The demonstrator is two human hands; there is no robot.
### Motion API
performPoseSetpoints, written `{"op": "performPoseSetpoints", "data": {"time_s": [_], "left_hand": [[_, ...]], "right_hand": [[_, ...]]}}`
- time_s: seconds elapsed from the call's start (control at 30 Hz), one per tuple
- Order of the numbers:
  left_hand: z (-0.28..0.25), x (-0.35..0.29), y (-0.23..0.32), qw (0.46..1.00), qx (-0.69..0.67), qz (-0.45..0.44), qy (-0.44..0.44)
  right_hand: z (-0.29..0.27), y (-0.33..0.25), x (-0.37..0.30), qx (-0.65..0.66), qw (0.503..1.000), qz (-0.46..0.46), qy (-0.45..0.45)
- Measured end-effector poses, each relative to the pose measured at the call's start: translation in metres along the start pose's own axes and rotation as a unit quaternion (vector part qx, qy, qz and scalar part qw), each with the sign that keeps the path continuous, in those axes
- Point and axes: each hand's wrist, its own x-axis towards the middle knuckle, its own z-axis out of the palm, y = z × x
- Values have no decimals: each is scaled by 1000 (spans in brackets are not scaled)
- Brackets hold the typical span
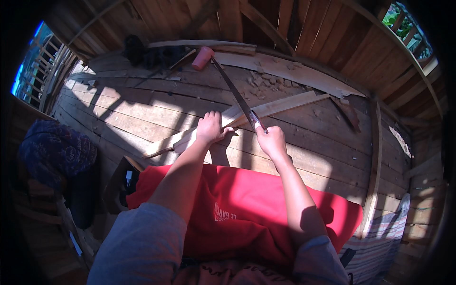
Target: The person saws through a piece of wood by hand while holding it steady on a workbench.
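My right hand (271,141) is closed round the handle of a handsaw (232,90). Its long dark blade slants away to the upper left, crossing a pale wooden board (285,105); whether the teeth touch the wood I cannot tell. To the left of the saw, my left hand (211,127) grips the board from above, thumb pointing right. The board lies slantwise over the floor, its near end at the left and its far end at the right. A red cloth (247,190) spreads below my forearms.
Beyond the saw tip lies a pink cup (203,58), beside dark cloth (154,55). Several small wood offcuts (270,80) litter the plank floor (304,137). Dark blue patterned cloth (59,152) is at the left, a white plug (128,177) nearby, and striped fabric (380,242) at the lower right.
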Motion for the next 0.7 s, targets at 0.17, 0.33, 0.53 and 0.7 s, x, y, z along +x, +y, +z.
{"op": "performPoseSetpoints", "data": {"time_s": [0.17,0.33,0.53,0.7], "left_hand": [[10,3,-6,1000,15,-18,4],[14,6,-12,999,28,-18,4],[16,10,-12,999,32,-1,-13],[14,11,-14,999,20,38,16]], "right_hand": [[0,-4,1,1,1000,2,-23],[-17,0,-22,9,997,59,-51],[-29,-2,-42,-34,998,41,-31],[-48,-1,-29,100,988,71,-90]]}}
